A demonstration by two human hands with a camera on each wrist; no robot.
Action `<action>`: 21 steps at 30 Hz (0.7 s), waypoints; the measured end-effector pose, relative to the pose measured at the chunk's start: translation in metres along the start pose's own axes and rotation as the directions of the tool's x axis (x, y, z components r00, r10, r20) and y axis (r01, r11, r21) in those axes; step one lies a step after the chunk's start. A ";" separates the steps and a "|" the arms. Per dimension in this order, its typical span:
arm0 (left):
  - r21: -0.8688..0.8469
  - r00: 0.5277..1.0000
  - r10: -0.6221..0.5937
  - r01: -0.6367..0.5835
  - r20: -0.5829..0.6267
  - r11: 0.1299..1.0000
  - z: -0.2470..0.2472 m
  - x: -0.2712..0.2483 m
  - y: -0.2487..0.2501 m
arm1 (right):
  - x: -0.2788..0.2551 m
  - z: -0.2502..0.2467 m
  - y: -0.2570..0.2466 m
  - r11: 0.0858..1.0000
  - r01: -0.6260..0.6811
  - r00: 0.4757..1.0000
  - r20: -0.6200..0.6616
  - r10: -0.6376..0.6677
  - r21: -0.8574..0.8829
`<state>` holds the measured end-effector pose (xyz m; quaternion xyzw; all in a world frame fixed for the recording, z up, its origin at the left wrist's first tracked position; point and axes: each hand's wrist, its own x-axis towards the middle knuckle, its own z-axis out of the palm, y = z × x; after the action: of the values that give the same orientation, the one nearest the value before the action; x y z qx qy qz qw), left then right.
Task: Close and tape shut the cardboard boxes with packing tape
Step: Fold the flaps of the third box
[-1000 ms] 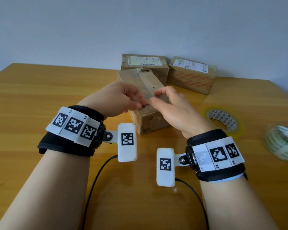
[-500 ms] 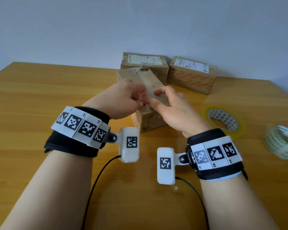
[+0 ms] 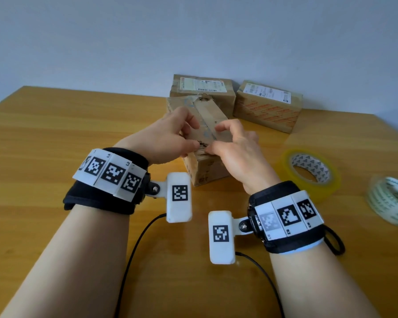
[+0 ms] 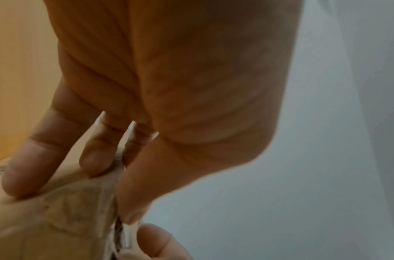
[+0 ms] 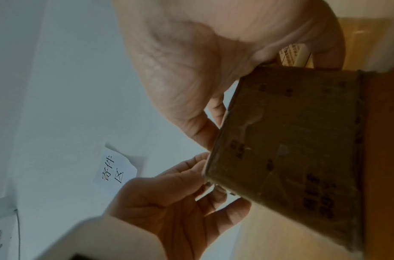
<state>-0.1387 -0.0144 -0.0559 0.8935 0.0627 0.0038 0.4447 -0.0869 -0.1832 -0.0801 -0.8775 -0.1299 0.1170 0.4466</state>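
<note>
A worn cardboard box (image 3: 205, 173) stands in the middle of the table, one short end towards me. My left hand (image 3: 194, 136) pinches the left top flap (image 4: 47, 219) at that near end, fingers on top and thumb (image 4: 133, 193) along the seam edge. My right hand (image 3: 216, 138) grips the right flap across the seam, thumb touching the near edge and fingers curled over the top. In the right wrist view the box (image 5: 291, 149) fills the right side, with both thumbs meeting at its upper edge. I cannot tell whether a tape strip lies under the fingers.
Two shut boxes with labels (image 3: 202, 88) (image 3: 267, 106) stand behind, against the wall. A yellowish tape roll (image 3: 285, 166) lies flat to the right of my right hand, and a pale printed roll (image 3: 391, 200) lies nearer the right edge. Cables trail from both wrist cameras.
Both hands have come down from just above the box onto its near top edge and drawn together at the seam. The box and rolls have not moved.
</note>
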 end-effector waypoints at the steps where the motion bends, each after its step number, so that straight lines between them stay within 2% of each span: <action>1: -0.008 1.000 -0.017 0.017 -0.005 1.000 0.000 0.000 0.000 | 0.000 -0.001 0.001 1.000 0.013 1.000 -0.002 -0.013 0.003; 3: -0.031 0.999 -0.051 0.050 -0.019 0.998 -0.002 0.000 0.000 | 0.000 -0.006 0.003 0.998 0.048 0.998 -0.032 -0.046 0.043; 7: 0.006 0.997 -0.074 0.074 -0.014 0.997 -0.009 -0.004 -0.002 | 0.003 -0.013 0.009 0.961 0.051 0.997 -0.075 -0.031 0.273; 10: -0.011 0.998 -0.064 0.064 -0.014 0.998 -0.013 -0.005 -0.005 | 0.004 -0.015 0.010 0.895 0.019 0.999 0.025 -0.033 0.446; 13: -0.042 0.999 -0.047 0.046 -0.011 0.998 -0.015 -0.004 -0.009 | 0.002 -0.016 0.008 0.839 0.005 0.993 0.099 -0.070 0.543; 15: -0.088 1.000 -0.031 0.031 0.006 0.996 -0.017 -0.005 -0.009 | 0.000 -0.016 0.007 0.834 0.065 0.993 0.051 -0.110 0.548; 18: -0.143 1.000 0.021 -0.023 -0.012 0.990 -0.016 -0.004 -0.007 | -0.003 -0.020 0.004 0.868 0.222 0.974 -0.050 -0.223 0.444; 20: -0.267 0.990 0.041 -0.076 -0.134 0.961 -0.012 -0.004 0.001 | -0.005 -0.025 0.002 0.881 0.339 0.940 -0.145 -0.308 0.329; 21: -0.386 0.975 0.000 -0.088 -0.222 0.918 -0.009 -0.002 0.005 | -0.005 -0.026 0.001 0.886 0.392 0.914 -0.219 -0.342 0.248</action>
<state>-0.1403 -0.0107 -0.0462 0.7813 0.0887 0.1240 0.6053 -0.0835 -0.2051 -0.0651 -0.7693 -0.2372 -0.0273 0.5926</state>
